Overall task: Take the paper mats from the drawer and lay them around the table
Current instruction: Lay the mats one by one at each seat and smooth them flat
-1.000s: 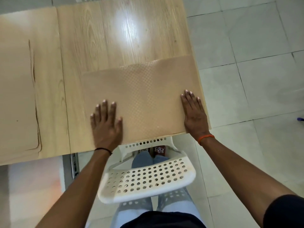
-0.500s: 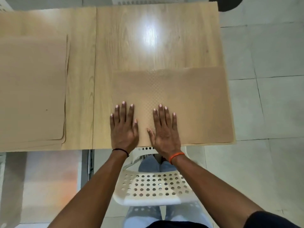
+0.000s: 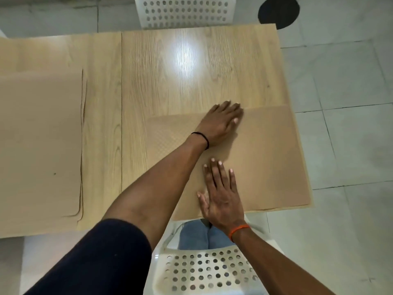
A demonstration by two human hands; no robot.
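— Where's the paper mat [image 3: 270,158]?
— Flat at the wooden table's [image 3: 191,81] near right corner.
— The hands?
— Left hand [image 3: 221,122] flat on its far edge, right hand [image 3: 221,194] flat near its front edge, fingers straight.
— The rest?
— Mat stack [image 3: 40,143] left of it.

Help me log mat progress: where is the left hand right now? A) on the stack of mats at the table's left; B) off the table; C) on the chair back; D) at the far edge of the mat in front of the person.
D: the left hand lies flat at the far edge of the mat, fingers reaching onto the table, while the right hand presses its near part.
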